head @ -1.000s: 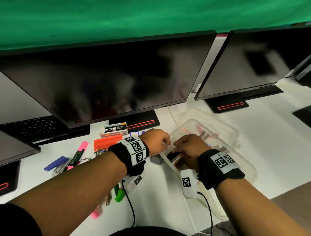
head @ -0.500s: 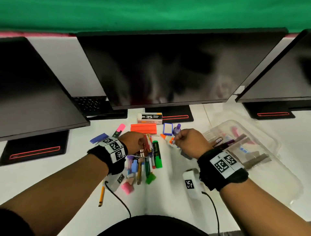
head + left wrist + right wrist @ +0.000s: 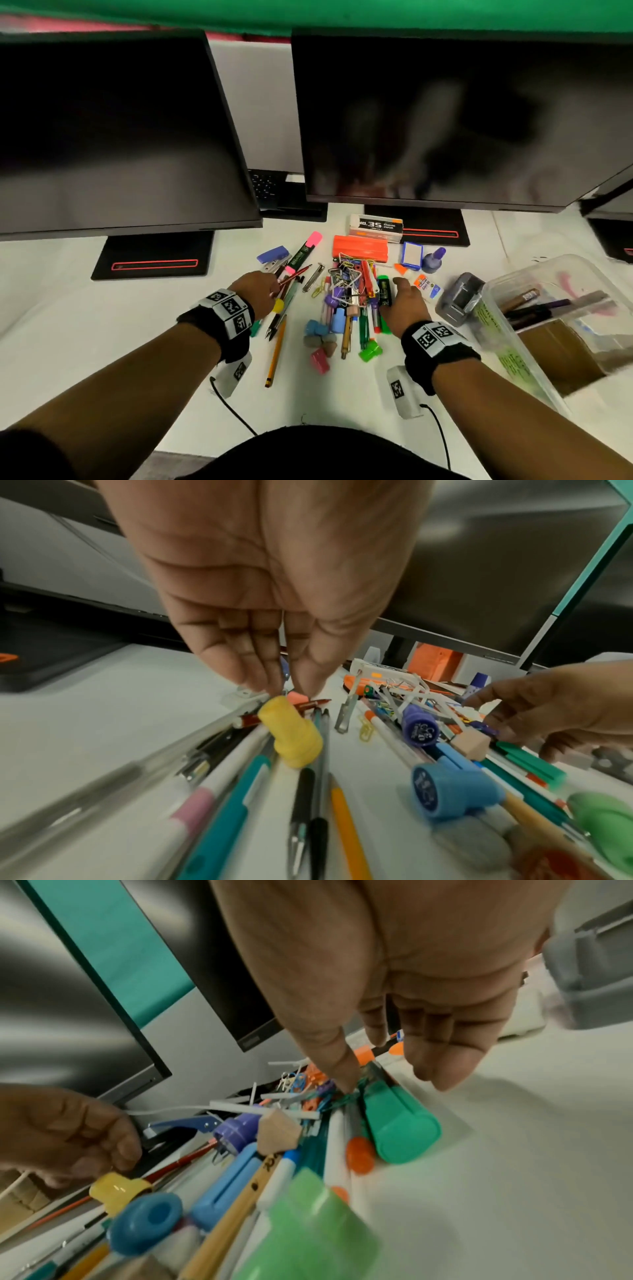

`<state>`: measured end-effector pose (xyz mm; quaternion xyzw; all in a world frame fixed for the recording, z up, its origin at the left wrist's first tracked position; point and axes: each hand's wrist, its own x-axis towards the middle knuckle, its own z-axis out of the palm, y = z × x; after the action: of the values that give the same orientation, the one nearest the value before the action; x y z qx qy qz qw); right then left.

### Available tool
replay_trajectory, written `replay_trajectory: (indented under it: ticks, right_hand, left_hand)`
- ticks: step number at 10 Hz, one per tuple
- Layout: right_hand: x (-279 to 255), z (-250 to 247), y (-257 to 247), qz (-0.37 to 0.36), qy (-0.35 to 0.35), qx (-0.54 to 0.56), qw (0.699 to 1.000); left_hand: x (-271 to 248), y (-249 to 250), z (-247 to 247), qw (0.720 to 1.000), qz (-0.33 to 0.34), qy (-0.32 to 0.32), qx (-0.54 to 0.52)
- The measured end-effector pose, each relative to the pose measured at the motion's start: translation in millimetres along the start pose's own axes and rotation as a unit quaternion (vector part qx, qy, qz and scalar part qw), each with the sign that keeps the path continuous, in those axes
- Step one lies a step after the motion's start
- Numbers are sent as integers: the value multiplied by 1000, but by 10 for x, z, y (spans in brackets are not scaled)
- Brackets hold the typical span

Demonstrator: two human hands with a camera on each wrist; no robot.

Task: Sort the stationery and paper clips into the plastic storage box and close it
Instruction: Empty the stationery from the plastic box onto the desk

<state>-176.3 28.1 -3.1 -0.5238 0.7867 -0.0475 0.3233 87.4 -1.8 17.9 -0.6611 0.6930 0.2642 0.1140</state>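
Observation:
A pile of pens, markers, erasers and paper clips lies on the white desk. My left hand is at the pile's left side, thumb and fingertips closing on the end of a red pen beside a yellow cap. My right hand is spread over a green highlighter, thumb tip touching it, fingers off it. The clear plastic storage box stands uncovered at the right, with pens and a ruler inside.
Two dark monitors overhang the back of the desk. A grey tape dispenser stands between the pile and the box. A staples box, orange case, glue bottle and blue stapler lie behind the pile.
Both hands left the storage box and moved left to the pile. The head view swung left with them, so the box now sits at the right edge.

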Motion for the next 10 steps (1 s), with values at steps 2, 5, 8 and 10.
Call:
replay_trajectory:
  ticks: [2, 5, 8, 10]
  right_hand:
    - [-7, 122, 12, 22, -9, 16, 1000]
    - [1, 1, 153, 119, -18, 85, 989]
    - [-55, 111, 62, 68, -22, 87, 994]
    - [-9, 276, -36, 50, -13, 22, 998]
  left_hand:
    - [76, -21, -75, 999, 15, 31, 2]
    - [435, 434, -63, 993, 22, -8, 118]
    - [504, 375, 146, 986, -23, -23, 161]
    - [512, 326, 259, 991, -22, -1, 133]
